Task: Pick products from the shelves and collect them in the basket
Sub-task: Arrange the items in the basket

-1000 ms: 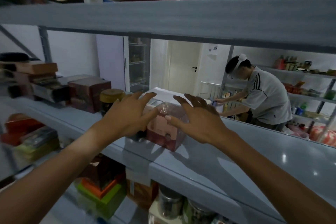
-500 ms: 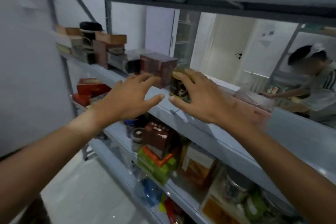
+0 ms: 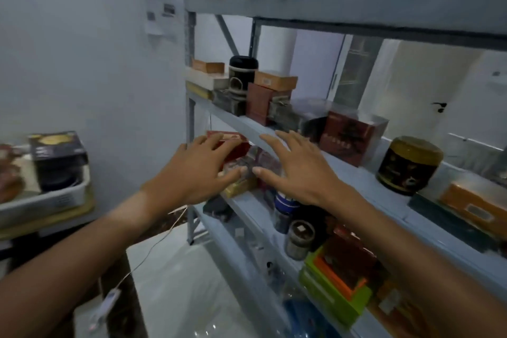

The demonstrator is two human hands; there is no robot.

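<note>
Both hands, left hand [image 3: 197, 170] and right hand [image 3: 299, 170], fingers spread and holding nothing, hover by the shelf [image 3: 354, 173], probably choosing what goes in the basket [image 3: 55, 197].

**Painted metal, card and plastic**

The shelves [image 3: 340, 5] are matt grey painted metal. At 3 o'clock a round tin [image 3: 410, 165] looks glossy, dark with a gold lid. The red box [image 3: 352, 136] beside it has a shiny wrap. At 9 o'clock, the white basket [image 3: 59, 195] is perforated plastic. The floor [image 3: 175, 282] is glossy.
</note>
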